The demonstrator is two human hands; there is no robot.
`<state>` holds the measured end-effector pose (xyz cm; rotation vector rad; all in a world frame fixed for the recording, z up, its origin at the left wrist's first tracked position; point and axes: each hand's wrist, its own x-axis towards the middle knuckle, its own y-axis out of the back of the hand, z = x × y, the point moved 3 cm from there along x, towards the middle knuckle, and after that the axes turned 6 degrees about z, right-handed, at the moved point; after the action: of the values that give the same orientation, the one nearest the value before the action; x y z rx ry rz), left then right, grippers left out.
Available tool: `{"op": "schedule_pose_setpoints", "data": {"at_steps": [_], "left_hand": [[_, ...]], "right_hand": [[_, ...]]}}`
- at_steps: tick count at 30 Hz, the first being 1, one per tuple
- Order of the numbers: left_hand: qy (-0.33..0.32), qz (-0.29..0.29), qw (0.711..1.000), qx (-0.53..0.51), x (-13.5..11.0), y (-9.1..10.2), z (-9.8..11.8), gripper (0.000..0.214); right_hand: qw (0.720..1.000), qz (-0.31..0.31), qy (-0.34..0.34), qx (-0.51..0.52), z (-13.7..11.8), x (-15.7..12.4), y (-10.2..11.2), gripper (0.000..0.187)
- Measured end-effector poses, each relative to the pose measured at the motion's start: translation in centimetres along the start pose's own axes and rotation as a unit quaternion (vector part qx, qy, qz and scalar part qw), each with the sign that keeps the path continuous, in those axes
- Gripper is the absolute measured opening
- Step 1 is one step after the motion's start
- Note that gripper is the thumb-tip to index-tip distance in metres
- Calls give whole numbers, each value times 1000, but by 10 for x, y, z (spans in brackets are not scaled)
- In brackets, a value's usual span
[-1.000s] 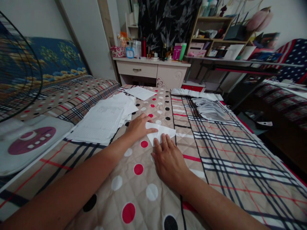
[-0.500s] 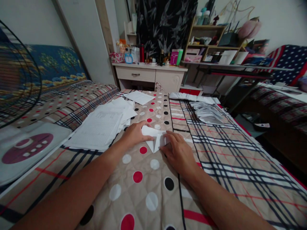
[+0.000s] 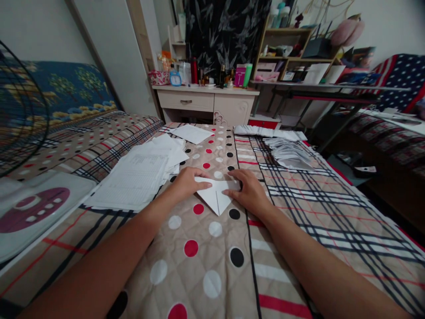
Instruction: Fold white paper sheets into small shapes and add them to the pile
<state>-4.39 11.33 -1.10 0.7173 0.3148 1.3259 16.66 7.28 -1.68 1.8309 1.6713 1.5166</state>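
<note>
**Holding a folded white paper (image 3: 217, 200) between left hand (image 3: 186, 184) and right hand (image 3: 250, 191)**

Slanting inward from the two lower corners, with both forearms low over a quilted bedspread (image 3: 191, 228) and nearly mirrored in pose. Set a little apart at the ends of the forearms, left and right hands, each closed on one side of the folded white paper. Laid across the near face on either side, both thumbs, pointing toward each other; curled around beyond the upper edge, the fingers, partly hidden.

Placed midway between the hands, over the polka-dotted band of the bedspread, the folded white paper. Tapering to a sharp point toward the viewer, with a nearly straight far edge spanning from hand to hand. Marked by a thin dark line, running down the middle toward the tip. Hard to tell, any contact of the underside with the cloth.

Farther off to the left, a stack of papers (image 3: 129, 175), the top sheet printed in faint rows. Across to the right, a fanned pile of folded papers (image 3: 288, 154). Beyond the stack, white sheets (image 3: 192, 134) lying flat. At the far end, a pale dresser (image 3: 184, 101).
</note>
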Motion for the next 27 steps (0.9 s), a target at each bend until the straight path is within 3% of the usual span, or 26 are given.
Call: {"op": "schedule_pose_setpoints", "data": {"at_steps": [3,11,18,23,27], "left_hand": [[28,1,1000,11,-3,1,-1,29],[-125,-26,987,93,-11,-2,7,48],[-173,-20,982,74,-11,-4,7,48],[-209,18,969,131,-11,-2,13,39],[-190,3,973,135,-10,-6,11,33]], "right_hand": [[1000,-18,20,16,-1,1,1,40],[999,-31,14,12,-5,-1,0,50],[999,-20,3,30,-3,-1,0,50],[998,12,18,63,-6,-1,3,44],[997,-19,6,71,-9,0,3,34]]}}
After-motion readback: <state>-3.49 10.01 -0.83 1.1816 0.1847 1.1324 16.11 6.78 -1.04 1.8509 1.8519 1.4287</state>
